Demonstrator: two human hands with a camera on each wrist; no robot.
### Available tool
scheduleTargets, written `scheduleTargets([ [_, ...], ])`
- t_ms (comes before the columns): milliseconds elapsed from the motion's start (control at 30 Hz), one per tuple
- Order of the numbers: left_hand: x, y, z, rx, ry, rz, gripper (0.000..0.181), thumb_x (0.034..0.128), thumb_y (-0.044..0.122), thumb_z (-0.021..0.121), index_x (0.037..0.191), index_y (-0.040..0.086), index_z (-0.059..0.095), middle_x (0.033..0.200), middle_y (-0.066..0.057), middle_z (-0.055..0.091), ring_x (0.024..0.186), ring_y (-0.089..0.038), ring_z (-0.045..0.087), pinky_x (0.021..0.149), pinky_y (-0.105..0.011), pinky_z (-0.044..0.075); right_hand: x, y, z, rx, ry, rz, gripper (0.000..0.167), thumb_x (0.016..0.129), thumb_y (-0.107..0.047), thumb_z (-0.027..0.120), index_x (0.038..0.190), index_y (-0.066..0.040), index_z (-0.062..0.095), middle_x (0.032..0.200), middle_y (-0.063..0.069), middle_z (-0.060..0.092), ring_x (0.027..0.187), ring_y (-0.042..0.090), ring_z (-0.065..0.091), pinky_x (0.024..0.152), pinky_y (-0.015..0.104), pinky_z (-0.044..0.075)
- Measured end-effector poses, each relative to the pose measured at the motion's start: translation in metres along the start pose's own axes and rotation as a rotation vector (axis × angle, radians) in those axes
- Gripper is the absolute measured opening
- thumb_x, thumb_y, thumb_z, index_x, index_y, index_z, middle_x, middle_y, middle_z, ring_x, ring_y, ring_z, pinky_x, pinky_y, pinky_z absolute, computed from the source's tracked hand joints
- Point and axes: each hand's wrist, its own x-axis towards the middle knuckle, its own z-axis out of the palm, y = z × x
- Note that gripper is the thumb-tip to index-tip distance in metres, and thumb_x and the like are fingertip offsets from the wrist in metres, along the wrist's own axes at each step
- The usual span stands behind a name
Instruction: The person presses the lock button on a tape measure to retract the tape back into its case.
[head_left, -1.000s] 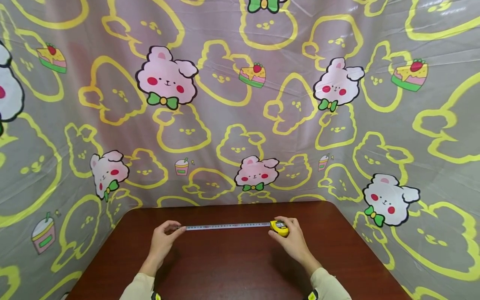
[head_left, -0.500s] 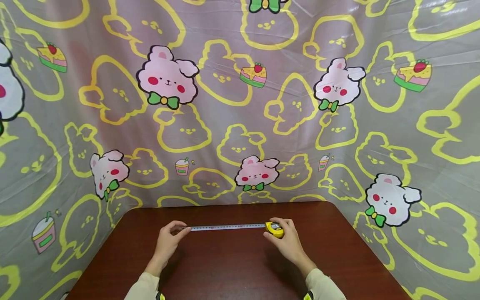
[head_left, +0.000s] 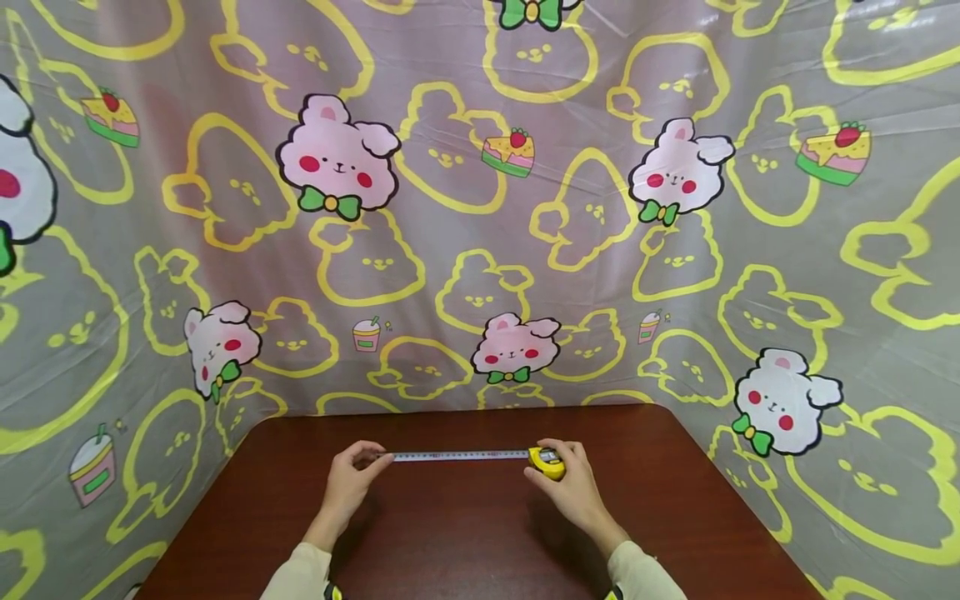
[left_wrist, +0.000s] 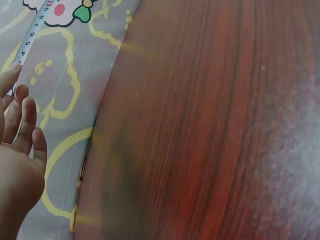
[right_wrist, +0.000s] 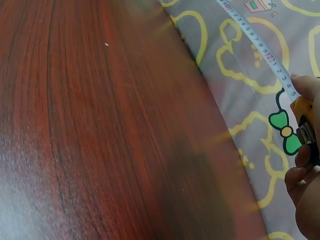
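Observation:
A yellow tape measure [head_left: 547, 462] is gripped by my right hand [head_left: 573, 486], its thumb and fingers around the case. The white blade [head_left: 461, 456] stretches straight across to my left hand [head_left: 350, 483], which pinches its end between thumb and fingers. In the left wrist view, the blade [left_wrist: 31, 32] runs up from the thumb of my left hand [left_wrist: 20, 135], other fingers loosely bent. The right wrist view shows the blade [right_wrist: 265, 52] leaving the case [right_wrist: 303, 112] by my right hand [right_wrist: 306, 185]. Blade and case are held above the table.
Below the hands lies a dark red-brown wooden table [head_left: 465, 533] with rounded far corners. A grey curtain [head_left: 450, 375] printed with yellow outlines and white rabbit heads hangs behind the table and along both sides.
My left hand has moved to the right and my right hand slightly left, so the hands are closer together. The visible length of blade between them is shorter.

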Motion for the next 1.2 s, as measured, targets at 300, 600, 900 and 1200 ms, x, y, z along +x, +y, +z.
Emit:
scheduleTargets([
  [300,-0.001,-0.003,0.009,-0.006,-0.002,0.039,0.022,0.0848,0.011,0.087,0.097,0.0,0.073,0.086,-0.003,0.07,0.08,-0.014,0.062,0.07,-0.024,0.048,-0.001,-0.004,0.007,0.01,0.007,-0.033,0.051,0.079,-0.032,0.092,0.124,-0.02,0.07,0.113,0.006,0.051,0.1,0.024,0.056,0.086,0.039,0.048],
  [600,-0.002,0.0,0.015,-0.024,-0.042,0.004,0.021,0.0852,0.015,0.088,0.096,0.005,0.074,0.085,-0.004,0.07,0.079,-0.016,0.064,0.071,-0.027,0.049,-0.002,-0.006,0.013,0.013,-0.013,-0.017,0.052,0.082,-0.034,0.091,0.126,-0.017,0.069,0.115,0.008,0.05,0.102,0.026,0.056,0.087,0.04,0.05],
  [900,-0.004,0.004,0.025,-0.013,-0.047,-0.009,0.02,0.0876,0.012,0.085,0.099,0.002,0.072,0.087,-0.006,0.07,0.08,-0.015,0.062,0.074,-0.027,0.047,-0.005,-0.009,0.023,0.027,-0.007,-0.011,0.048,0.082,-0.032,0.091,0.124,-0.022,0.069,0.113,0.006,0.05,0.1,0.024,0.055,0.087,0.04,0.049],
  [1200,-0.007,0.003,0.032,-0.028,-0.062,-0.016,0.024,0.0869,0.016,0.086,0.1,0.002,0.072,0.086,-0.003,0.069,0.08,-0.014,0.062,0.072,-0.027,0.047,-0.008,-0.016,0.032,0.054,-0.021,-0.009,0.047,0.081,-0.031,0.091,0.122,-0.023,0.069,0.113,0.006,0.05,0.1,0.023,0.055,0.087,0.04,0.049],
])
